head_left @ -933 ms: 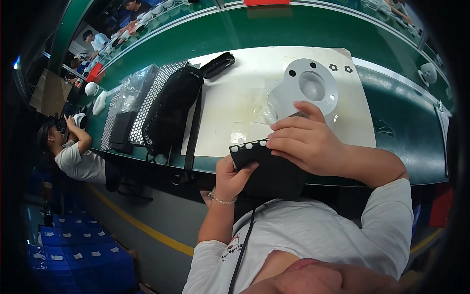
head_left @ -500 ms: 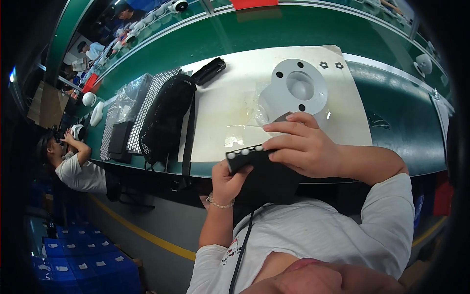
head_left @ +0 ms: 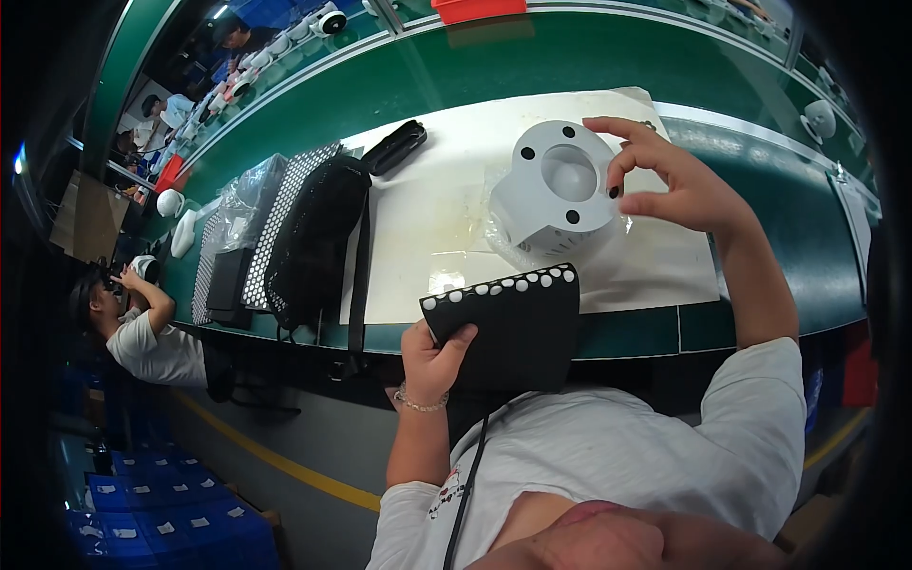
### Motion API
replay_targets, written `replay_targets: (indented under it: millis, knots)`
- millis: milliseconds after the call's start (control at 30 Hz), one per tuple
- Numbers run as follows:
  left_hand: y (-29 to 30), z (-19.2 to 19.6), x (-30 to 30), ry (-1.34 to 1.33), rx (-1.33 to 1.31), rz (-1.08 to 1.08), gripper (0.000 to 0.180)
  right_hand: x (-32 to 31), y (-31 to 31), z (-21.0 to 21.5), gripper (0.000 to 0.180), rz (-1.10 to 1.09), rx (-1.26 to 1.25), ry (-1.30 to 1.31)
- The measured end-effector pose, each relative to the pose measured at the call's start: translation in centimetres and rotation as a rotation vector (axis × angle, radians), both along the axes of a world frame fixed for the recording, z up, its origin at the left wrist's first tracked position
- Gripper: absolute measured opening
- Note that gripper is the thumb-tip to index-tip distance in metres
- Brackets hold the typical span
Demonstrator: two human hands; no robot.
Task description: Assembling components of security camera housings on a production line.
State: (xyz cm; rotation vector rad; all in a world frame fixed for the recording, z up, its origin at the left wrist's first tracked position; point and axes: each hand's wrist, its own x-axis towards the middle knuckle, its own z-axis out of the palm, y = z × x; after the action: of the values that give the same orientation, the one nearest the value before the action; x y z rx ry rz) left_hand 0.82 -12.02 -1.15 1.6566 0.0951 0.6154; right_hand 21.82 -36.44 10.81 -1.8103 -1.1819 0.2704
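My left hand (head_left: 432, 356) grips the lower left corner of a black sheet (head_left: 518, 328) with a row of white dots along its top edge, held at the near edge of the green bench. My right hand (head_left: 679, 185) is raised over the white mat (head_left: 437, 218), thumb and forefinger pinched on a tiny black piece (head_left: 613, 192). The pinch is right beside a white round housing (head_left: 551, 195) with a central recess and black spots on its face. That housing rests on a clear plastic bag (head_left: 503, 242).
A black mesh bag (head_left: 309, 242) with a strap lies left of the mat, next to a dotted sheet (head_left: 275, 223) and a black oblong case (head_left: 394, 147). Another person (head_left: 142, 332) bends at the far left. Blue crates (head_left: 161, 494) sit on the floor.
My right hand has lifted off the black sheet and moved up and right to the white housing, pinching a small piece. The sheet has stayed in my left hand.
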Motion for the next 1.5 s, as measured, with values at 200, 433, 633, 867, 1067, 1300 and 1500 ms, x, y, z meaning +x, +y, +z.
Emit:
replay_targets:
  millis: [200, 433, 633, 867, 1067, 1300, 1500]
  knots:
    - [0.0, -0.1, 0.1, 0.010, -0.040, -0.002, 0.008, 1.0, -0.1, -0.7, 0.021, 0.043, 0.043, -0.345]
    - [0.1, 0.0, -0.1, 0.007, -0.003, -0.009, 0.007, 0.9, -0.2, -0.2, 0.017, 0.066, 0.045, -0.880]
    - [-0.2, 0.3, 0.0, 0.017, -0.024, -0.015, 0.008, 1.0, 0.8, -1.8, 0.054, -0.217, 0.236, 0.375]
    - [0.3, 0.4, -0.1, 0.044, 0.037, -0.028, 0.009, 0.2, 1.6, -1.6, 0.046, -0.091, 0.104, 0.617]
    - [0.4, 0.7, -0.4, 0.065, 0.047, -0.052, 0.011, 6.0, 0.6, -1.3, 0.028, -0.258, 0.356, 0.597]
    - [0.1, 1.3, -0.2, 0.063, 0.062, -0.086, 0.011, 19.3, -1.7, -9.1, 0.014, -1.013, -0.441, -1.056]
    - [0.0, 1.4, -0.2, 0.110, 0.036, -0.074, 0.014, 23.5, -3.6, -12.8, 0.029, -1.232, -0.721, -0.775]
